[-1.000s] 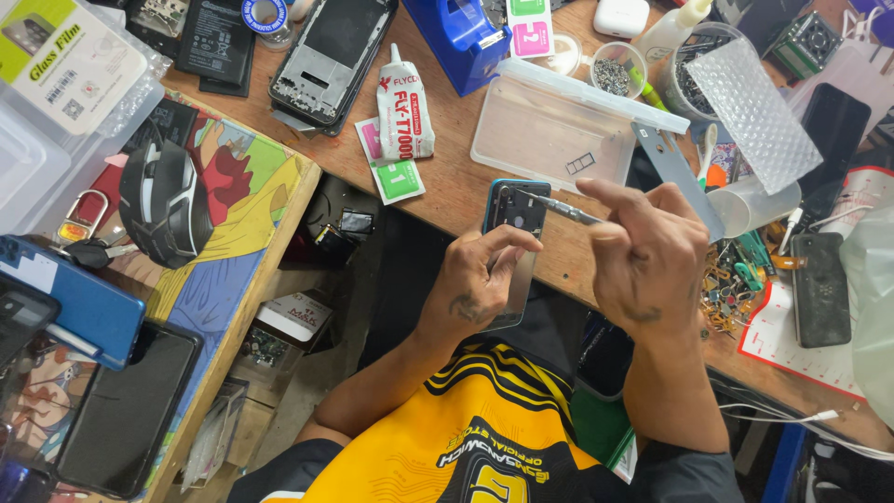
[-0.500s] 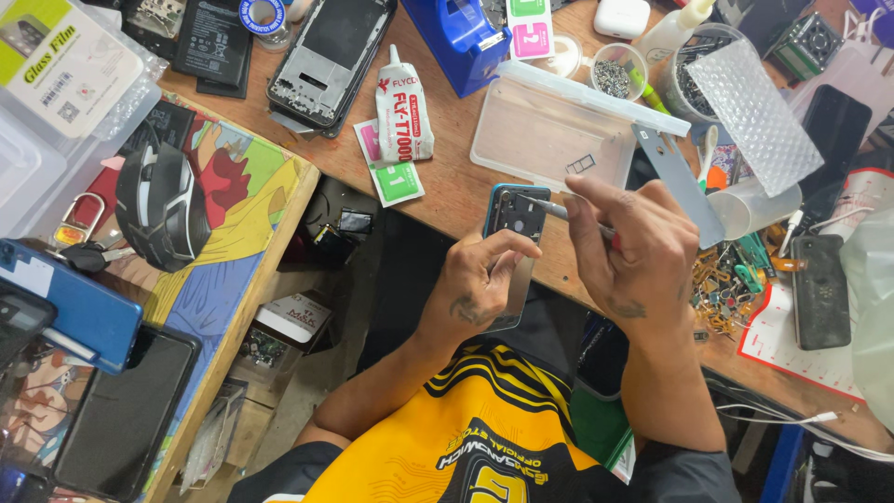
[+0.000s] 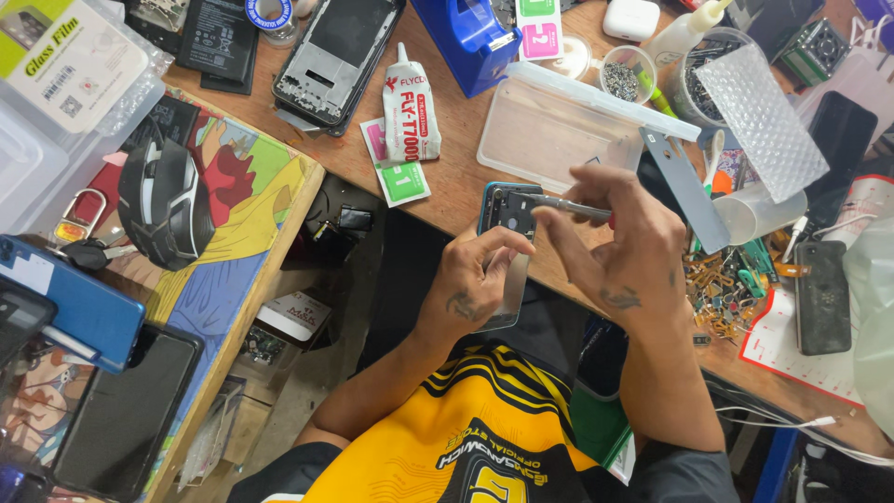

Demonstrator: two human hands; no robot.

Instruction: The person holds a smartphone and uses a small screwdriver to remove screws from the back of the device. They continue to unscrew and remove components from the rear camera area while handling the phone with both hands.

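A crowded wooden surface [image 3: 466, 130] fills the upper part of the view, its edge running down to the right, with a second, brightly painted board [image 3: 233, 233] at the left.

The left hand [image 3: 480, 279] is closed around a phone [image 3: 507, 224] with its back opened, thumb laid across it, holding it over the near edge of the surface. The right hand [image 3: 624, 251] pinches a thin metal tool [image 3: 559, 203] between thumb and fingers; the tool's tip rests on the upper part of the phone, near the camera corner.

Just beyond the hands lies a clear plastic box [image 3: 549, 135] with its lid beside it. To the left of that stand a tube of glue [image 3: 410, 107] and a small green-and-white packet [image 3: 400, 182], and further up a stripped phone frame [image 3: 340, 51]. A blue tape dispenser [image 3: 470, 37] sits at the top edge. A small cup of screws [image 3: 626, 79] is behind the box. To the right are a heap of tiny parts [image 3: 722, 289] and a dark phone [image 3: 821, 296] lying on a white mat. On the painted board rest a black computer mouse [image 3: 166, 200] and a padlock [image 3: 76, 219].
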